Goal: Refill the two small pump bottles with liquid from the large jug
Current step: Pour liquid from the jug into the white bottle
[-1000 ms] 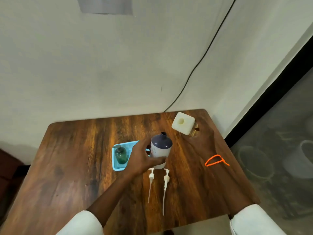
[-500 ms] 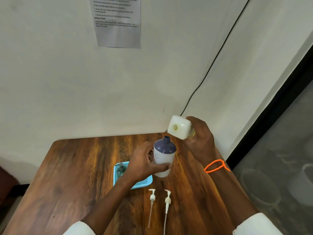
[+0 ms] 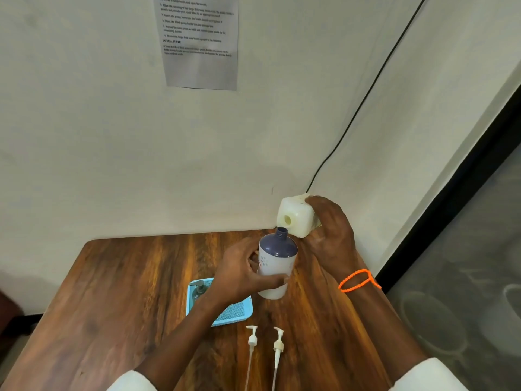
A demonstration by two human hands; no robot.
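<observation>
At centre frame, your left hand (image 3: 239, 273) is gripping the open pump bottle (image 3: 276, 265); your right hand (image 3: 328, 235) is clasping the tipped jug (image 3: 296, 215) just above. Misaligned mouths risk spilling onto the table (image 3: 118, 292).

Wooden table (image 3: 112, 292): dark reddish-brown with streaked lighter orange grain. Jug (image 3: 296, 218): off-white, cream mouth. Pump bottle (image 3: 275, 266): white body, navy-blue shoulder and neck, small dotted print on the side. Tray (image 3: 236, 311): light blue, fine mesh pattern inside. Second bottle (image 3: 199, 290): dark green. Two pump heads (image 3: 265, 338): white. Wrist band (image 3: 358, 280): bright orange beads. Sleeves (image 3: 428, 376): white. Cable (image 3: 366, 100): black. Wall notice (image 3: 200, 43): grey with black print.
</observation>
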